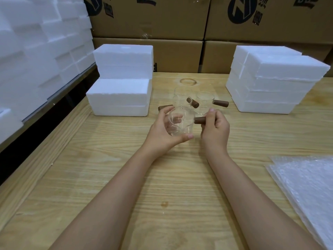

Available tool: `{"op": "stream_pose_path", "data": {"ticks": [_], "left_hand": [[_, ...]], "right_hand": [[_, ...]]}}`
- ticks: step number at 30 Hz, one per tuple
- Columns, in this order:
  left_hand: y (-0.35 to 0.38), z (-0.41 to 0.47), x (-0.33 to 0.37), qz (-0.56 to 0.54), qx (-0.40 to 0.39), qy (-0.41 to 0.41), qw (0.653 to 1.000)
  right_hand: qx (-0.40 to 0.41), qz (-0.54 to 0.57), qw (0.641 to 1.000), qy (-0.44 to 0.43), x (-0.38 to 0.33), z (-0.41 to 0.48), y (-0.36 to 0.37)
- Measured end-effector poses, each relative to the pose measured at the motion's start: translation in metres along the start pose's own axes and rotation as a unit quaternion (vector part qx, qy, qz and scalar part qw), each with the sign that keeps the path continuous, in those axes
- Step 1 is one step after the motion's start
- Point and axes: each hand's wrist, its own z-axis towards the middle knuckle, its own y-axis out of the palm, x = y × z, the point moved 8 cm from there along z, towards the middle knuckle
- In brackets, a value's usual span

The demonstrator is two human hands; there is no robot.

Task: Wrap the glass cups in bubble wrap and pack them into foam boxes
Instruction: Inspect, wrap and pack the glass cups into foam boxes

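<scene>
A clear glass cup (pixel 181 121) with a brown wooden handle is held above the wooden table (pixel 126 177) at its middle. My left hand (pixel 162 130) cups the glass body, thumb under its bottom edge. My right hand (pixel 215 123) grips the wooden handle. Behind them, more glass cups (pixel 205 101) with wooden handles stand on the table. A stack of bubble wrap sheets (pixel 306 186) lies at the right edge. White foam boxes are stacked at the back left (pixel 120 94) and back right (pixel 270 83).
Brown cardboard cartons (pixel 180 24) form a wall behind the table. A large pile of white foam pieces (pixel 36 51) fills the left side beyond the table's edge. Bare wood lies between my arms and the near edge.
</scene>
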Motion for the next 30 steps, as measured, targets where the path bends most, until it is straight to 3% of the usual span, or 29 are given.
{"op": "stream_pose_path", "data": {"ticks": [9, 18, 25, 30], "left_hand": [[0.0, -0.005, 0.013, 0.076, 0.007, 0.038, 0.996], [0.0, -0.003, 0.009, 0.139, 0.006, 0.038, 0.99], [0.0, -0.004, 0.015, 0.192, 0.033, 0.061, 0.979], [-0.002, -0.004, 0.018, 0.169, 0.052, 0.069, 0.982]], "right_hand": [[0.033, -0.061, 0.996, -0.051, -0.009, -0.007, -0.002], [0.035, -0.084, 0.995, 0.037, 0.002, -0.011, 0.003], [-0.017, -0.147, 0.988, 0.05, -0.003, -0.02, 0.018], [-0.061, -0.194, 0.979, 0.007, -0.009, -0.024, 0.027]]}}
